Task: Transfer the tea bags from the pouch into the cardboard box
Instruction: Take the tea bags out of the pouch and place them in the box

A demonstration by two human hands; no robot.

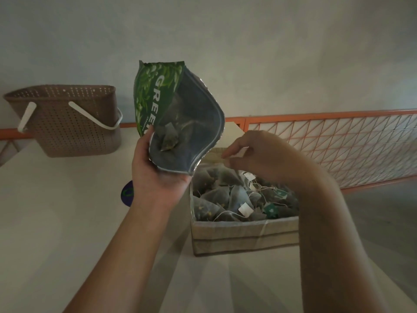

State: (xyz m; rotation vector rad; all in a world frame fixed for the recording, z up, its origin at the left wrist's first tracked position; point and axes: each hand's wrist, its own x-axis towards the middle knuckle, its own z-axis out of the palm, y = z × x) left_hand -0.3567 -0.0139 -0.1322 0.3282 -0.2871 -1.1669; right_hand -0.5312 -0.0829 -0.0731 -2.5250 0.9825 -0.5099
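Left hand tilts pouch boxward

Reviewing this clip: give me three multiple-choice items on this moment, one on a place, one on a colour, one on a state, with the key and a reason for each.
1. Where is the perforated basket?
A. Far left on the table, by the wall
B. Inside the cardboard box
C. Under the right hand

2. What colour is the printed outside of the pouch?
A. Red
B. Green
C. Yellow

3. What is the state of the pouch?
A. Sealed and lying flat
B. Open, held up, with tea bags inside
C. Open and plainly empty

Key: 1 A, it stands far left, apart from the cardboard box. 2 B, green with leaf print. 3 B, the left hand holds it with its mouth gaping and a tea bag showing inside.
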